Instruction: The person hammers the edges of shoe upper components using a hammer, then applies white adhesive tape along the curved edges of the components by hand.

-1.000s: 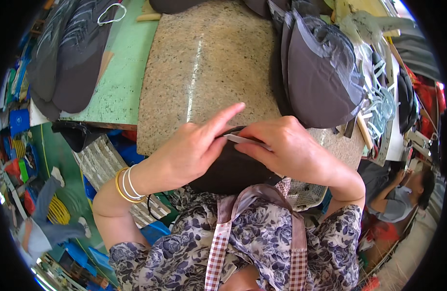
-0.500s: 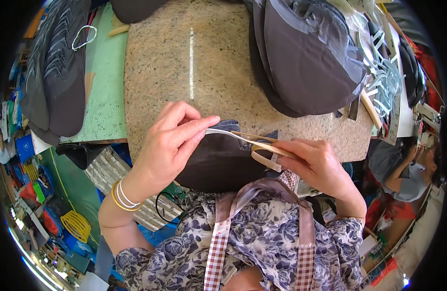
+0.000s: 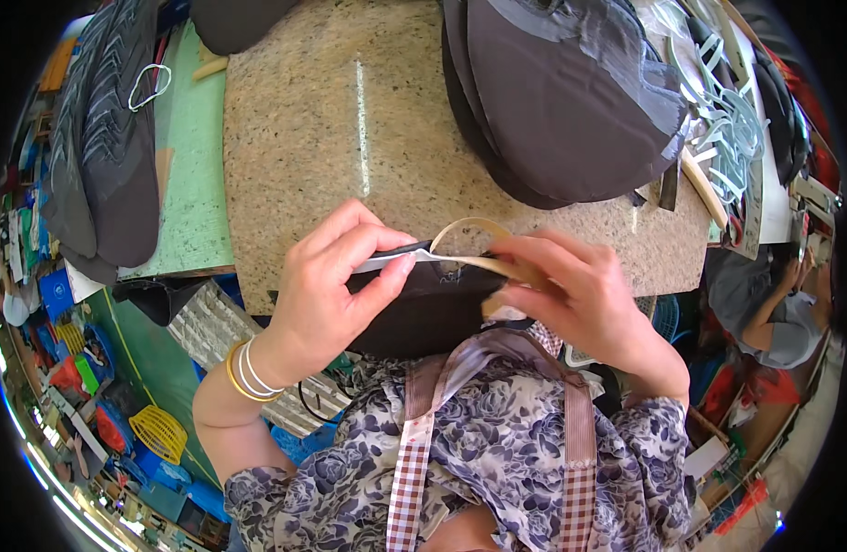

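Note:
A dark, sheet-like piece [image 3: 414,317] hangs over the near table edge in front of my body. With thumb and fingers, my left hand [image 3: 336,267] pinches its upper edge, where a narrow white strip [image 3: 376,263] lies along it. My right hand [image 3: 584,294] is closed on a beige strip [image 3: 476,222]. This strip curls up in a loop between the hands and meets the white strip beside my left fingertips. Part of the dark piece is hidden behind both hands.
A speckled stone-like tabletop [image 3: 295,156] lies ahead. Stacked dark shaped pieces [image 3: 571,120] rest at its far right, with more dark pieces [image 3: 111,175] at left. Pale tangled strips [image 3: 732,138] lie far right, near a seated person [image 3: 764,304].
My left fingers have moved onto the dark piece's edge. The beige strip, nearly straight before, now arches up in a loop. My right hand has shifted slightly left and its grip looks more curled.

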A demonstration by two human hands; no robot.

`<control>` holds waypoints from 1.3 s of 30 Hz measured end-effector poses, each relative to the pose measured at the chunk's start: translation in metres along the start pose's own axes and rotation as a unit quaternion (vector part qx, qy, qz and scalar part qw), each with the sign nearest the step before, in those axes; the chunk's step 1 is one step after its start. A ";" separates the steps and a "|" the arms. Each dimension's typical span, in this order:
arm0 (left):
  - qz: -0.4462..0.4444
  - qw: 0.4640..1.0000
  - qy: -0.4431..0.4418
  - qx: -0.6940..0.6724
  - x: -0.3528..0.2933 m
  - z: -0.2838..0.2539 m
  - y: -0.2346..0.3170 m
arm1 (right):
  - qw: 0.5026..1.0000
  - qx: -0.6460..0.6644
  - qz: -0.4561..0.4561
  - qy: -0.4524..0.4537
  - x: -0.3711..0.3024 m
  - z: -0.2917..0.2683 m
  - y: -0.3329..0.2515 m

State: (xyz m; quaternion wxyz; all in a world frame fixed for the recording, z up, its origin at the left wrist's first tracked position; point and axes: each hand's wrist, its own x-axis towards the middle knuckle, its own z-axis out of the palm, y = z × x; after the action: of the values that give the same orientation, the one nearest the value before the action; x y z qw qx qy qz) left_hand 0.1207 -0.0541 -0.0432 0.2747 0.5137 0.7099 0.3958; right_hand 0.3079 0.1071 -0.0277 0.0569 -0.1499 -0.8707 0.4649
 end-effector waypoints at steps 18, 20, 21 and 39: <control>0.227 0.897 0.193 0.327 0.112 -0.070 0.002 | 0.901 0.269 -0.035 0.339 -0.075 -0.073 0.018; 0.326 0.896 0.161 0.256 0.156 -0.034 0.023 | 0.840 0.402 -0.078 0.357 -0.099 -0.081 0.025; 0.348 0.898 0.156 0.218 0.177 -0.010 0.029 | 0.824 0.450 -0.103 0.328 -0.101 -0.084 0.029; 0.009 0.990 -0.078 -0.115 0.066 -0.023 0.064 | 0.893 0.408 -0.077 0.175 -0.065 -0.077 0.024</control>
State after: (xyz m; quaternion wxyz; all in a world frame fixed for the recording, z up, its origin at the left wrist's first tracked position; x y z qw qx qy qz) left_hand 0.1137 0.0123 0.0245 0.3834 0.5141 0.6315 0.4358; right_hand 0.3932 0.1595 -0.0015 0.3001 -0.1249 -0.5895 0.7395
